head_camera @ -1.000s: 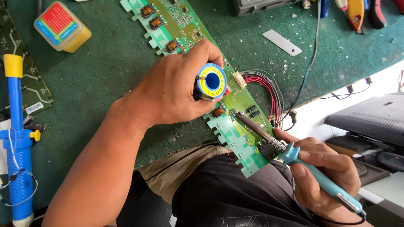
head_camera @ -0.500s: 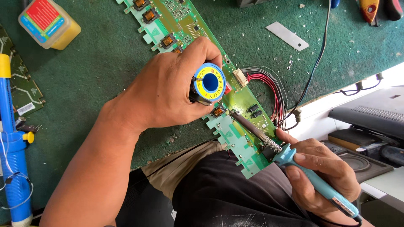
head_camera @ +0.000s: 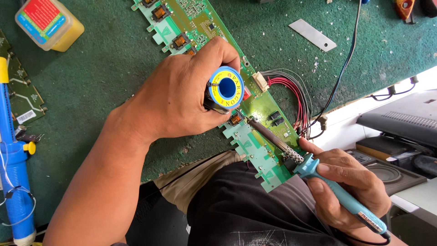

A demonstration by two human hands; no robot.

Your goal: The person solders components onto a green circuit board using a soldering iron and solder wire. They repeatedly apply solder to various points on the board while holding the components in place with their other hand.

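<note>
Left hand (head_camera: 182, 98) grips a blue-and-yellow solder spool (head_camera: 226, 87) over the long green circuit board (head_camera: 255, 146). Right hand (head_camera: 348, 189) holds a light-blue-handled soldering iron (head_camera: 314, 171), its dark metal tip touching the board beside a copper-wound component (head_camera: 235, 119).

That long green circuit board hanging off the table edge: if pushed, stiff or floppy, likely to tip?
The green circuit board looks flat and rigid, so probably stiff. Its near end overhangs the green mat above the lap, so it may tip if pressed there. The red and black wire bundle plugged into it would likely tug back when slid.
</note>
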